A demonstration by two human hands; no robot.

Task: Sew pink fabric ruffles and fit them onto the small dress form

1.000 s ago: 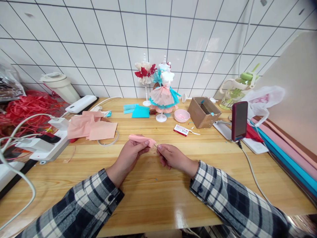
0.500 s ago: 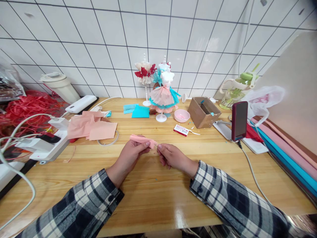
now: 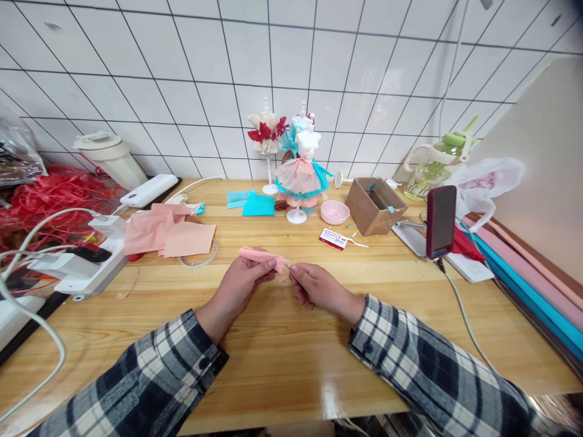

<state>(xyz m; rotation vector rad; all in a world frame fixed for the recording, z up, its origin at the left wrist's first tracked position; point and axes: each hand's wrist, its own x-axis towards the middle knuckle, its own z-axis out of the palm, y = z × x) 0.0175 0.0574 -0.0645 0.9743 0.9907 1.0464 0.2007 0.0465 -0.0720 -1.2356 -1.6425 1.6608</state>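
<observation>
Over the middle of the wooden table, my left hand (image 3: 243, 282) pinches a folded strip of peach-pink crepe paper (image 3: 255, 254) between thumb and fingers. Close by on its right, my right hand (image 3: 314, 284) is closed, thumb against forefinger. From that pinch a thin, stick-like tool (image 3: 286, 266) reaches to the right end of the strip; most of it is hidden in the fingers, and its kind cannot be made out. Further back stands a small white dress form (image 3: 308, 142) in a peach and turquoise paper skirt (image 3: 298, 179).
Left lie peach paper sheets (image 3: 189, 241), a ring of clear tape (image 3: 200, 264) and a power strip (image 3: 100, 273) with cables. Behind are turquoise paper (image 3: 259, 205), a pink bowl (image 3: 334, 213) and a cardboard box (image 3: 376, 206). A phone (image 3: 441, 221) stands on the right.
Almost nothing differs. The thin tool's tip and my right fingers have shifted very slightly at the right end of the paper strip.
</observation>
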